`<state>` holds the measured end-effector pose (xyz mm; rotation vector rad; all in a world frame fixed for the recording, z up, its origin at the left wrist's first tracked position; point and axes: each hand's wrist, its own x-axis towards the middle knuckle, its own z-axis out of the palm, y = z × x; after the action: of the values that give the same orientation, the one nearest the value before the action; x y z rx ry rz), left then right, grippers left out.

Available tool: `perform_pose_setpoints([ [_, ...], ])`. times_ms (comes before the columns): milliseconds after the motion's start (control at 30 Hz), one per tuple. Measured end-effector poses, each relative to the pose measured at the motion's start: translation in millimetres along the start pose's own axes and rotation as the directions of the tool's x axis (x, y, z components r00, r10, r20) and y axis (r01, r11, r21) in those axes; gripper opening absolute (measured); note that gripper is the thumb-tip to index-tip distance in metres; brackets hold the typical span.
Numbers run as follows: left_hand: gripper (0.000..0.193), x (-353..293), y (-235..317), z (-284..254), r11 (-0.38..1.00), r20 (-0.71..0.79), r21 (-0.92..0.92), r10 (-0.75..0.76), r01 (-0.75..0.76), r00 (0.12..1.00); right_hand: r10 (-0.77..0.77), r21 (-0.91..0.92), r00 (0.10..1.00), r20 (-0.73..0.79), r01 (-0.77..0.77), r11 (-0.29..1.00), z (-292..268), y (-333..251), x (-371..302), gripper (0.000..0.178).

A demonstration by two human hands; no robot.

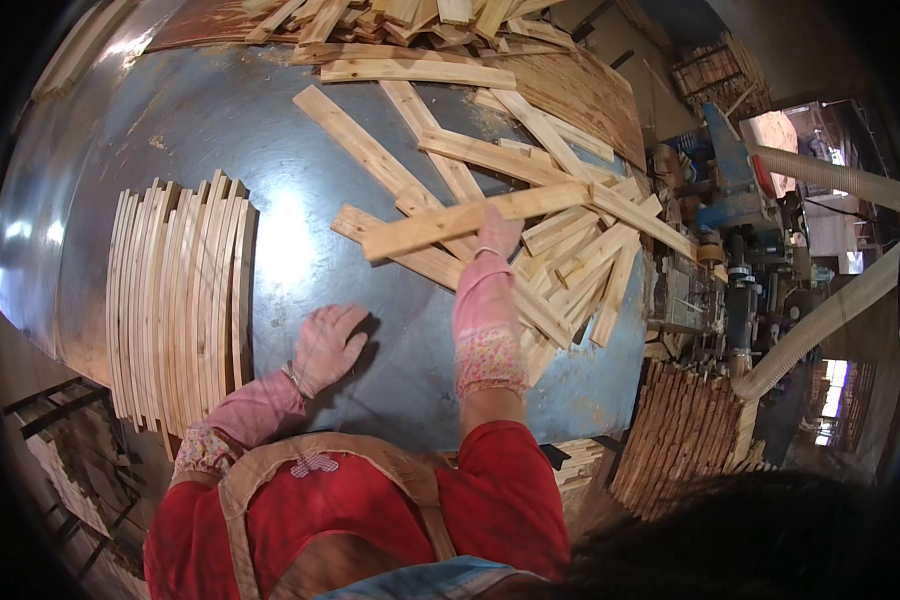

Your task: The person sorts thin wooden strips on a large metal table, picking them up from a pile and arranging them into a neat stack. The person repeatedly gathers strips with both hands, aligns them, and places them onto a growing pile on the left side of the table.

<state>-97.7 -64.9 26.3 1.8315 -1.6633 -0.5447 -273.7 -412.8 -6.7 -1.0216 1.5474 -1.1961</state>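
My right hand [498, 234] grips a wooden strip [425, 229] near its middle, above a loose heap of similar wooden strips [580, 255]. The strip slants up to the right, and its right end overlaps the heap. My left hand [328, 345] hovers with fingers apart and nothing in it, slightly blurred, over the grey metal table [300, 290]. To its left stands a row of wooden strips [175, 300] packed side by side, their ends uneven. Pink sleeves cover both my forearms.
A larger pile of wood pieces [410, 15] lies at the table's far edge, partly on a brown board [580, 90]. Machinery [730, 220] with a ribbed hose [820, 320] stands beyond the right edge. Below it is a stack of wood [675, 430].
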Motion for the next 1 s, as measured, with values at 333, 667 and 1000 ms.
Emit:
perform_pose_setpoints([
  [333, 0.079, 56.8, -50.1, -22.5, 0.734, 0.34, -0.097, -0.611, 0.672, 0.716, -0.161, -0.599, 0.63, 0.76, 0.775, 0.201, -48.1, -15.3, -77.2, 0.069],
  [667, 0.058, -32.7, -99.5, -63.9, -0.159, 0.448, -0.892, -0.44, 0.423, 0.779, 0.032, -0.576, 0.575, 0.817, 0.816, 0.051, -108.2, 42.7, -59.3, 0.102],
  [1000, 0.078, -68.1, -117.1, -103.8, -0.245, 0.276, -0.955, -0.507, 0.171, 0.816, 0.395, -0.455, 0.436, 0.809, 0.037, 0.89, 67.5, 39.2, -193.7, 0.085],
])
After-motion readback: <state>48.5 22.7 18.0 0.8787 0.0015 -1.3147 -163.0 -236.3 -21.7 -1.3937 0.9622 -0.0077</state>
